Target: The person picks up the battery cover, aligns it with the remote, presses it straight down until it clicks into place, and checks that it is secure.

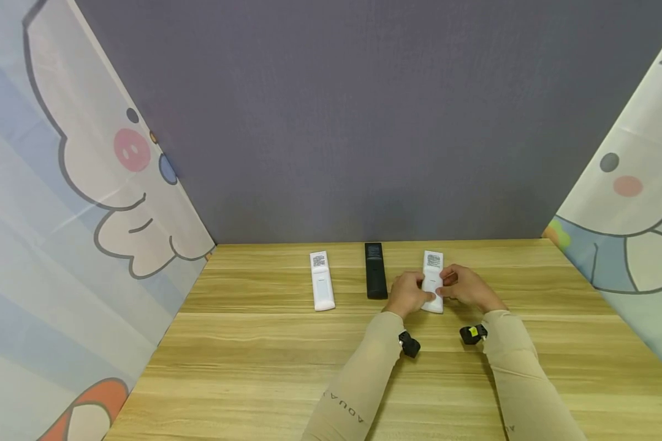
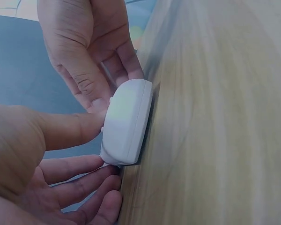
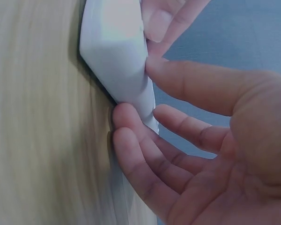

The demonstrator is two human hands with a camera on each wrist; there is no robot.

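Observation:
A white remote control (image 1: pixel 432 280) lies back side up on the wooden table, with a printed label at its far end. My left hand (image 1: pixel 406 295) grips its left side, the thumb on the upper face and the fingers along the edge. From the other side my right hand (image 1: pixel 466 288) holds it, thumb tip on the upper face and fingertips at the right edge. In the left wrist view the rounded near end of the white remote (image 2: pixel 126 122) shows close over the wood. Both thumbs press near each other on the remote's upper face.
Left of my hands lies a black remote control (image 1: pixel 376 272), and farther left another white remote control (image 1: pixel 322 282), both back side up. A dark grey panel (image 1: pixel 331 122) stands along the table's far edge. Cartoon-printed curtains (image 1: pixel 44 245) hang at both sides.

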